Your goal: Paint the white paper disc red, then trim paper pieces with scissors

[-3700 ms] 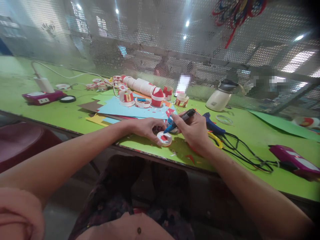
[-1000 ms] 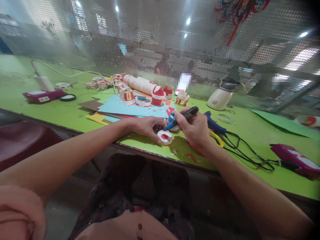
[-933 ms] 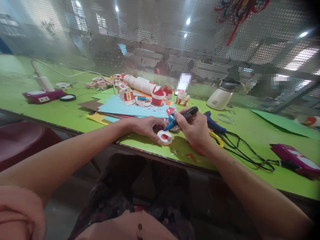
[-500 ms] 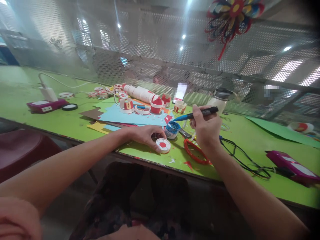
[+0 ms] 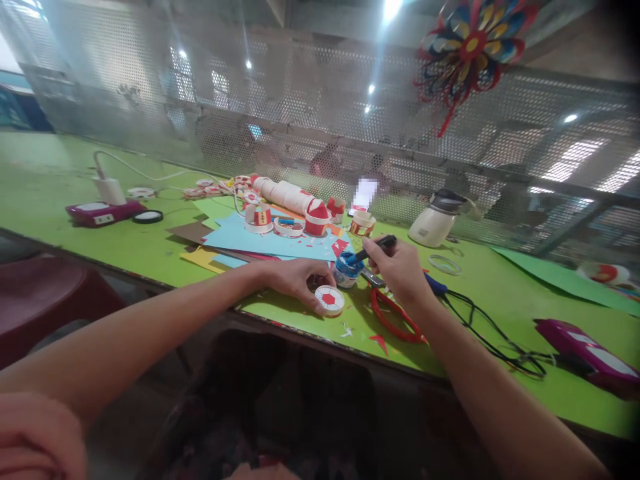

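Observation:
My left hand (image 5: 299,281) pinches a small white paper ring with a red centre (image 5: 329,299) against the green table (image 5: 125,240) near its front edge. My right hand (image 5: 400,270) grips a black-handled brush (image 5: 376,247). The brush's blue tip dips into a small blue paint pot (image 5: 346,269) just behind the ring. Red-handled scissors (image 5: 395,319) lie under my right wrist.
Coloured paper sheets (image 5: 260,240) carry several red-and-white paper cups (image 5: 317,219). A white appliance (image 5: 433,218), a blue glue gun (image 5: 436,285) with black cables (image 5: 495,333) and purple power strips (image 5: 590,347) (image 5: 100,212) lie around. A perforated metal screen (image 5: 300,120) closes off the back.
My right hand had the brush over the ring, then lifted it away. Now it has lowered the tip into the paint pot. The left hand stays on the ring. The view tilted upward.

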A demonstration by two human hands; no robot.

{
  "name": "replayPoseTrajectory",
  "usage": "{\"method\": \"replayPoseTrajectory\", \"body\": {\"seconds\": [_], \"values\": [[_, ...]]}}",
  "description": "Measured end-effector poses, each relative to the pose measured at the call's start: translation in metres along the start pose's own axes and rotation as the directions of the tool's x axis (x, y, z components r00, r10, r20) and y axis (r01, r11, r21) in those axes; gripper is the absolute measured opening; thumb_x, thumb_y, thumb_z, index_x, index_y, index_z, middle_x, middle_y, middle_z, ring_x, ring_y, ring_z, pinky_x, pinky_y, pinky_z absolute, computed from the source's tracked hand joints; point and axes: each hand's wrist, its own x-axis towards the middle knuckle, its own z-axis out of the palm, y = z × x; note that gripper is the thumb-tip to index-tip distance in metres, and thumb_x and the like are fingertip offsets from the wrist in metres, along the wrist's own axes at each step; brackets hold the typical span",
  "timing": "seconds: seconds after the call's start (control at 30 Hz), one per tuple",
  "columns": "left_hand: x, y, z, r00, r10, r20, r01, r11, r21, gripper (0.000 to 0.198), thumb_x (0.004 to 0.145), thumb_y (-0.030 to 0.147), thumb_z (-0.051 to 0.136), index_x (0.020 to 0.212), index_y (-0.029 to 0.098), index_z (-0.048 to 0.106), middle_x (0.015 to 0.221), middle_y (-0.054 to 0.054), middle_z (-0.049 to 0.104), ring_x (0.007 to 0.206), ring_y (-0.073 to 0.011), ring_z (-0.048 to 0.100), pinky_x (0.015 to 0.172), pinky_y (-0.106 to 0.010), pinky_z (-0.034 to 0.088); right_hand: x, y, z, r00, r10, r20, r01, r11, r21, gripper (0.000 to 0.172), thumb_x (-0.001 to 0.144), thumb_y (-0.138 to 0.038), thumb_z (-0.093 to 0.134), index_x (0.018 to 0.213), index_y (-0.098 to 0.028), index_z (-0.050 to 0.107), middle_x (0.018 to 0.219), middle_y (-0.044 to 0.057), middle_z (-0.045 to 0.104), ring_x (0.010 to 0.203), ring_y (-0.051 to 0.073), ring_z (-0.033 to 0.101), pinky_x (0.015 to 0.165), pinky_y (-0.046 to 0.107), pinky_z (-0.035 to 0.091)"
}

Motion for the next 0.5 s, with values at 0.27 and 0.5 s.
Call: {"method": "replayPoseTrajectory", "body": {"seconds": [0.27, 0.5], "values": [[0.0010, -0.0016, -0.0015, 1.000, 0.002, 0.016, -0.003, 0.999, 0.035, 0.056, 0.059, 0.047, 0.079, 0.102, 0.017, 0.060, 0.097, -0.004, 0.060, 0.088, -0.0177, 0.053, 0.075, -0.027, 0.038, 0.0009, 0.0044, 0.0032, 0.980, 0.126, 0.152, -0.098, 0.980, -0.175, 0.050, 0.078, -0.057, 0.056, 0.049, -0.017, 0.050, 0.044, -0.002, 0.046, 0.042, 0.009, 0.039, 0.043, 0.025, 0.028], [0.0016, -0.0037, -0.0018, 1.000, 0.012, 0.024, -0.013, 0.998, 0.056, 0.056, 0.061, 0.048, 0.077, 0.105, 0.018, 0.059, 0.100, -0.004, 0.060, 0.091, -0.0181, 0.053, 0.079, -0.028, 0.039, 0.0005, 0.0079, 0.0051, 0.986, 0.111, 0.121, -0.096, 0.988, -0.124, 0.048, 0.077, -0.055, 0.059, 0.049, -0.017, 0.050, 0.043, -0.003, 0.046, 0.041, 0.008, 0.039, 0.042, 0.024, 0.028]]}}
